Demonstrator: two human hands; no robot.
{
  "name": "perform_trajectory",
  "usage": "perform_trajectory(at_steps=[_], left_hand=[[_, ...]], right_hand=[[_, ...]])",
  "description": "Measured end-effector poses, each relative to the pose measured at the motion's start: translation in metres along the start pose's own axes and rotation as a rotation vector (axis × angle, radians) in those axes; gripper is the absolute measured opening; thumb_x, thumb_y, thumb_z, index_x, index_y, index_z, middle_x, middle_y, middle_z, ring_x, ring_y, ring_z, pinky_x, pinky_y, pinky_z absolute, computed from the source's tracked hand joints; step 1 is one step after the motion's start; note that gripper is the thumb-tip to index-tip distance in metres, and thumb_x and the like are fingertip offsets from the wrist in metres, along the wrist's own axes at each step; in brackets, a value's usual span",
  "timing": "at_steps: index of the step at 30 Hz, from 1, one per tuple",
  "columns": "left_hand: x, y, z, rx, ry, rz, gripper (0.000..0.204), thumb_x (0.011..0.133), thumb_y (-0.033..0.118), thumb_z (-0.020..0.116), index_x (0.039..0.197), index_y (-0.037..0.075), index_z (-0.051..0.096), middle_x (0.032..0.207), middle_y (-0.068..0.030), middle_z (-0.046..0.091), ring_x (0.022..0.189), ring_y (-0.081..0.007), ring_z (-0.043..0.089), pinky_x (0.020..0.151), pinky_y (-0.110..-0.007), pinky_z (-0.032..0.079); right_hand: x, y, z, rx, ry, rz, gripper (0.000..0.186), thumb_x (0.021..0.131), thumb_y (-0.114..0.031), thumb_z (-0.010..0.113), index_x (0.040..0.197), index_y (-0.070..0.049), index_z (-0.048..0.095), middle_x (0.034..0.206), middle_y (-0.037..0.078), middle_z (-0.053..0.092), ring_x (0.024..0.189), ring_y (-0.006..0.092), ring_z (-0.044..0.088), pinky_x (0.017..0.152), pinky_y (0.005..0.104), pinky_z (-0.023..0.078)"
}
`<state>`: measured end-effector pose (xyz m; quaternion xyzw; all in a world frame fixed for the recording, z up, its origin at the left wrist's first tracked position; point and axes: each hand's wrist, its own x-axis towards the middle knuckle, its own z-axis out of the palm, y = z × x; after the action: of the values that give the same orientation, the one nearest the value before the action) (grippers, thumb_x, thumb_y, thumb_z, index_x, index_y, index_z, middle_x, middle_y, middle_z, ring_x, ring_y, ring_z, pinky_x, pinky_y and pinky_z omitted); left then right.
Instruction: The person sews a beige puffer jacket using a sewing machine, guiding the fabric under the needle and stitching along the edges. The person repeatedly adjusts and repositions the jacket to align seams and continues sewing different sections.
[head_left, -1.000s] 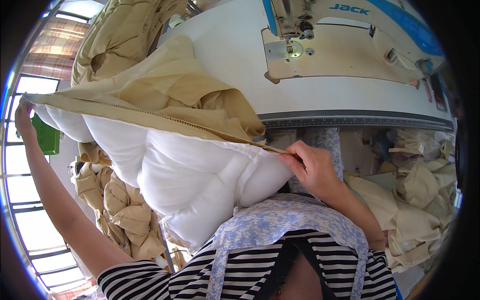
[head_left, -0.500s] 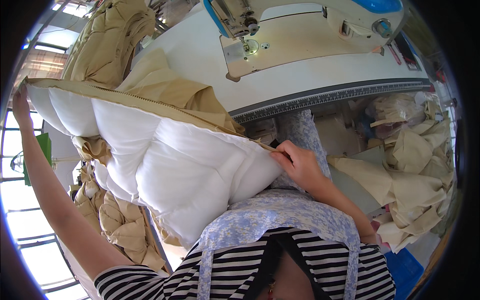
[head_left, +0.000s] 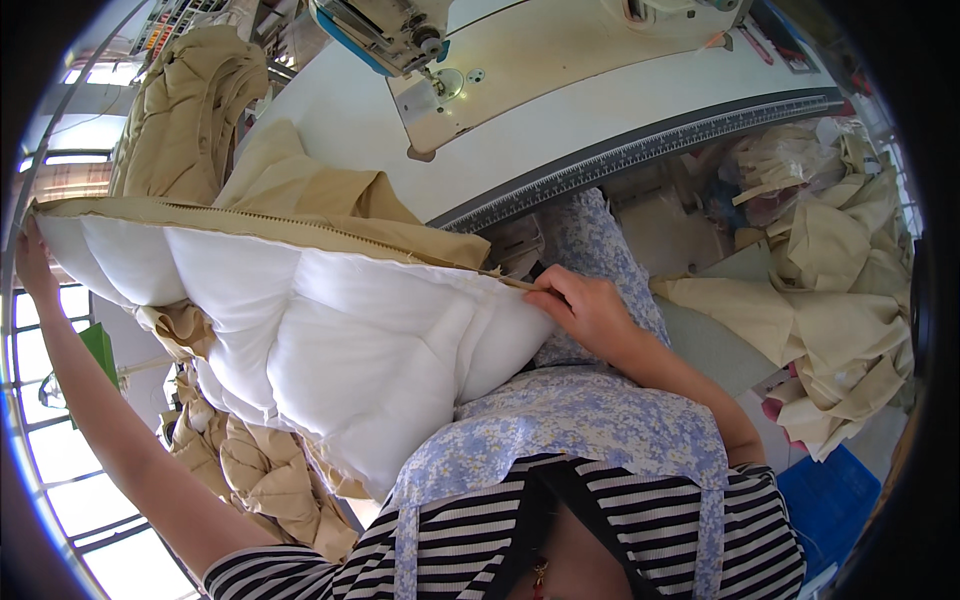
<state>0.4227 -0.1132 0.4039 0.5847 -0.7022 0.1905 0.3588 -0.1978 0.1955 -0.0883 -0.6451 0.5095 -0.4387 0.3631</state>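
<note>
Padded panel (head_left: 350, 345) held taut betw. hands, near side of sewing tbl. (head_left: 325, 135), zip edge (head_left: 300, 238) along long axis, running L–R, sloping down twd. R, L hand (head_left: 36, 262) closed on L end, R hand (head_left: 580, 305) pinching R end.

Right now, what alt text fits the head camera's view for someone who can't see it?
A person's left hand and right hand hold a zippered edge taut between them, with white padding below and tan fabric behind. Beyond, a sewing machine sits on a white table; cream fabric pieces lie at right.
</note>
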Motion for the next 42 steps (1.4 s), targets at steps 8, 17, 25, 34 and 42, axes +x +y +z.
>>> perform_trajectory(at_steps=[8, 17, 25, 34, 42], left_hand=[[0.01, -0.003, 0.001, 0.035, 0.022, -0.052, 0.054, 0.099, 0.054, 0.056, 0.109, 0.003, 0.068, 0.089, -0.0017, 0.065, 0.082, -0.0102, 0.06, 0.075, -0.029, 0.047], [0.0, 0.0, 0.003, 0.126, -0.013, 0.107, 0.055, 0.098, 0.056, 0.056, 0.111, 0.004, 0.068, 0.088, -0.0004, 0.062, 0.078, -0.009, 0.054, 0.074, -0.028, 0.044], [-0.004, 0.004, 0.007, -0.028, -0.063, 0.085, 0.054, 0.099, 0.053, 0.056, 0.115, 0.002, 0.066, 0.092, -0.0018, 0.064, 0.083, -0.0101, 0.056, 0.08, -0.028, 0.044], [-0.008, 0.006, 0.006, -0.078, -0.052, -0.037, 0.053, 0.1, 0.049, 0.056, 0.118, 0.0, 0.065, 0.096, -0.0027, 0.065, 0.089, -0.0108, 0.058, 0.084, -0.029, 0.045], [-0.007, 0.001, 0.004, 0.006, -0.051, -0.007, 0.056, 0.1, 0.051, 0.055, 0.121, 0.0, 0.065, 0.099, -0.0041, 0.066, 0.091, -0.0127, 0.059, 0.086, -0.03, 0.046]], right_hand=[[0.001, 0.005, 0.001, 0.035, 0.003, 0.003, 0.019, 0.091, -0.021, 0.073, 0.093, -0.004, 0.063, 0.076, 0.013, 0.069, 0.064, 0.0252, 0.068, 0.057, 0.0338, 0.052], [0.004, 0.006, 0.0, 0.057, -0.024, 0.039, 0.022, 0.093, -0.027, 0.07, 0.091, -0.007, 0.062, 0.076, 0.01, 0.068, 0.065, 0.0277, 0.067, 0.057, 0.037, 0.051], [0.004, 0.007, 0.002, 0.058, -0.021, 0.035, 0.023, 0.094, -0.028, 0.069, 0.091, -0.007, 0.061, 0.077, 0.01, 0.068, 0.065, 0.0275, 0.067, 0.058, 0.037, 0.051], [0.005, 0.007, 0.002, 0.055, -0.021, 0.03, 0.022, 0.094, -0.028, 0.069, 0.091, -0.007, 0.062, 0.076, 0.01, 0.068, 0.065, 0.0266, 0.067, 0.057, 0.0367, 0.051], [0.006, 0.006, 0.0, 0.043, -0.041, 0.051, 0.022, 0.093, -0.027, 0.07, 0.091, -0.007, 0.062, 0.075, 0.009, 0.068, 0.063, 0.0257, 0.067, 0.056, 0.0362, 0.051]])
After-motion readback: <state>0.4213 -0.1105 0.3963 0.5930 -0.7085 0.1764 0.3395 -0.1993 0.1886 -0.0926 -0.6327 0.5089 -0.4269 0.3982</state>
